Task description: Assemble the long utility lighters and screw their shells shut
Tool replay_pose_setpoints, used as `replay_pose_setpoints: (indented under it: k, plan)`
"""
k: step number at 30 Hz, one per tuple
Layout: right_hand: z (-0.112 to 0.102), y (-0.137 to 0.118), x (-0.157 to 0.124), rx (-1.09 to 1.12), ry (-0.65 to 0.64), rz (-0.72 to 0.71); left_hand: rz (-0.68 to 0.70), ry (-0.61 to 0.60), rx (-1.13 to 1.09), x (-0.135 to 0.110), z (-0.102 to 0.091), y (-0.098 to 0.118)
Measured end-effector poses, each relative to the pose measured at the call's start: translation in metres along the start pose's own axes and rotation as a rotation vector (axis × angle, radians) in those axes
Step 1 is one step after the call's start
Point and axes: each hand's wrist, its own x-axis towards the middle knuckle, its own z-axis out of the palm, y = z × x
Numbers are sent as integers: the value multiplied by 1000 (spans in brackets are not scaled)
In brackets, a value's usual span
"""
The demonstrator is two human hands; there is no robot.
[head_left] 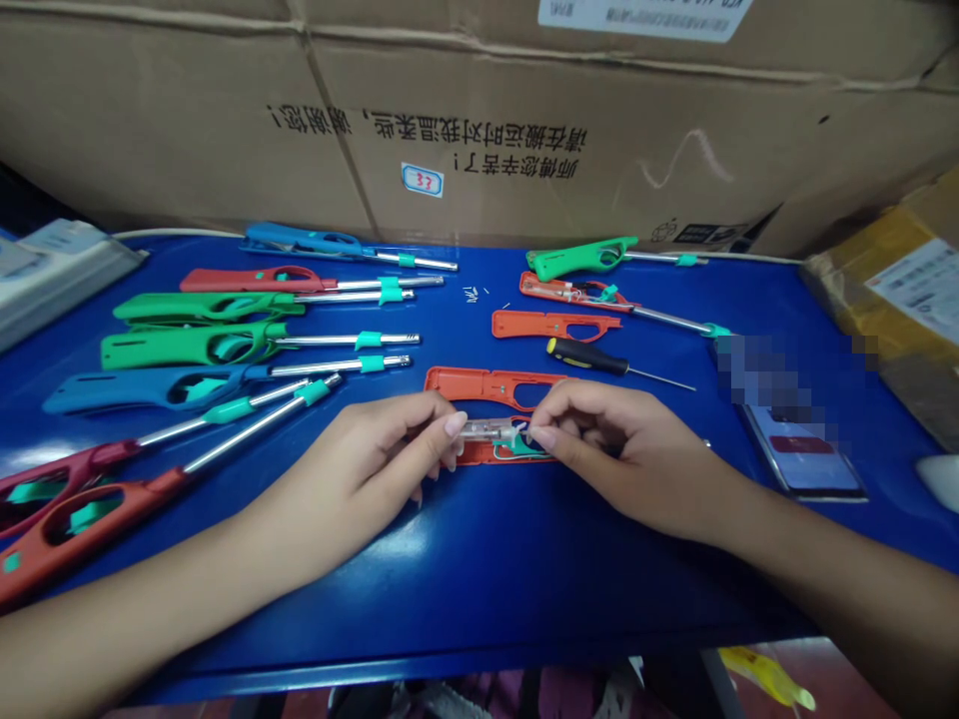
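Observation:
Between the thumb and fingers of my left hand [405,439] is one end of a clear plastic gas tank [483,430] from a gas lighter. My right hand [606,439] pinches at the tank's other end, by its white valve and a green part; what its fingertips grip is too small to make out. Just beneath lies an orange lighter half-shell [479,455], partly hidden by the tank and my hands. Another orange half-shell [479,385] rests right behind it, its handle end partly covered by my right hand.
Assembled long lighters, such as a green one [187,347] and a blue one [157,386], lie at left. Behind my right hand are a screwdriver [588,357], an orange shell [554,325], an opened lighter [550,288] and small screws [471,294]. A phone [805,449] lies right; a carton [465,130] stands behind.

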Motion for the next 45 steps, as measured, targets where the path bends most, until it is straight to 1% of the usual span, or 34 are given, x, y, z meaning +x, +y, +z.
replay_pose_setpoints:
  k: [7,14,33,45]
  plan:
    - [3,3,2,32,15,-6,28,11,14,0,0,0]
    - [4,4,2,39,27,-14,15,10,15,0,0,-1]
    - [6,5,3,41,72,62,20,32,-2,-1,5,-3]
    - [6,7,5,49,68,43,44,41,3,0,6,-3]
